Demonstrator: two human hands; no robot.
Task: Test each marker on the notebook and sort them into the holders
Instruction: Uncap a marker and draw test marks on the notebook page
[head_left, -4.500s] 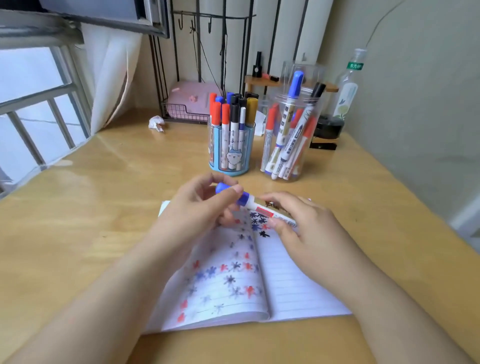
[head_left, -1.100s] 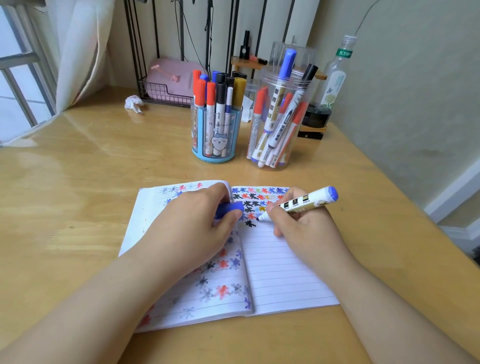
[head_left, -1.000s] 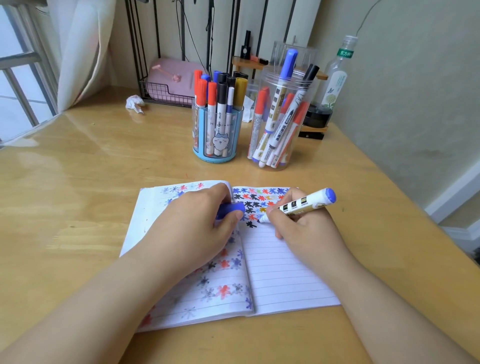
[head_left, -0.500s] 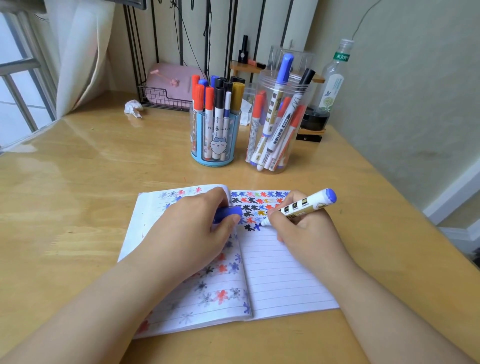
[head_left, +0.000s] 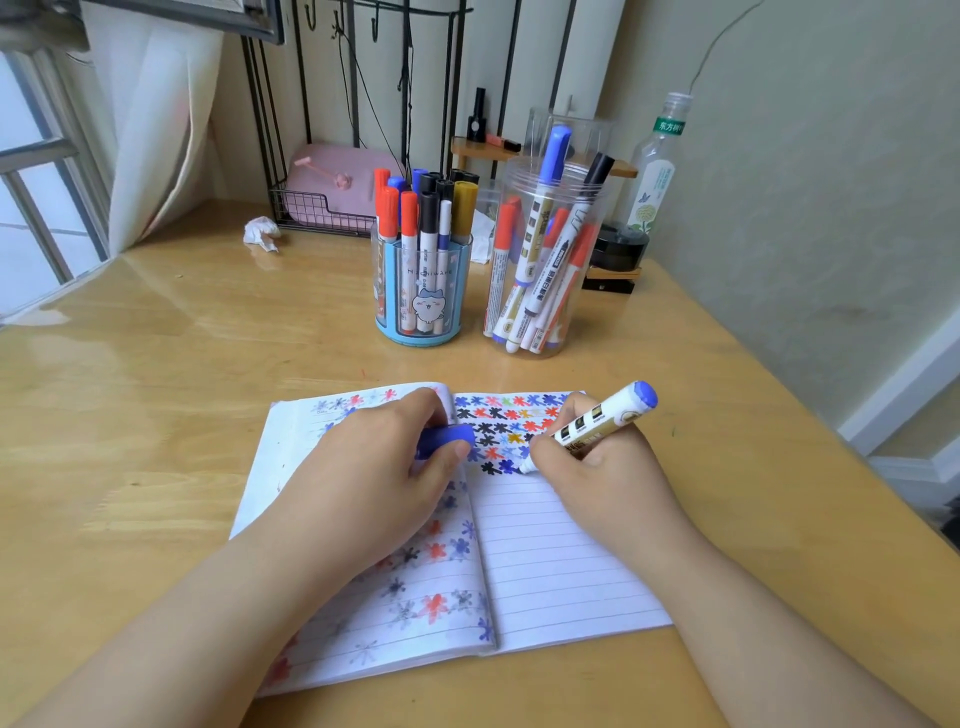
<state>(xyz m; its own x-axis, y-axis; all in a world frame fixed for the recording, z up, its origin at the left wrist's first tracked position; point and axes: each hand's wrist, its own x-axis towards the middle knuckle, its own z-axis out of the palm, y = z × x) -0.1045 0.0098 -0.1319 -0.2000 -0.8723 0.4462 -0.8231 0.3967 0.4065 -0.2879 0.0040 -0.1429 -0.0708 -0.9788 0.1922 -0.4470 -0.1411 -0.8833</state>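
Right hand (head_left: 597, 473) grips white marker (head_left: 592, 423), blue butt up, tip touching lined notebook (head_left: 561, 566) page among star scribbles. Left hand (head_left: 379, 478) holds blue cap (head_left: 444, 439), resting on left page. Behind: 2 clear plastic holders, blue-based holder (head_left: 423, 296) and round jar (head_left: 545, 260).

Open notebook (head_left: 566, 571) flat on the wooden bench (head_left: 156, 395), both pages dotted with small blue, red and black star marks. Right hand (head_left: 602, 483) gripping a blue-ended marker (head_left: 597, 418), tip on the right page beside the last blue mark; left hand (head_left: 384, 478) resting on the left page, fingers curled round the blue cap (head_left: 447, 439). Behind the notebook, side by side: blue holder (head_left: 421, 301) and clear holder (head_left: 545, 260), each full of markers.
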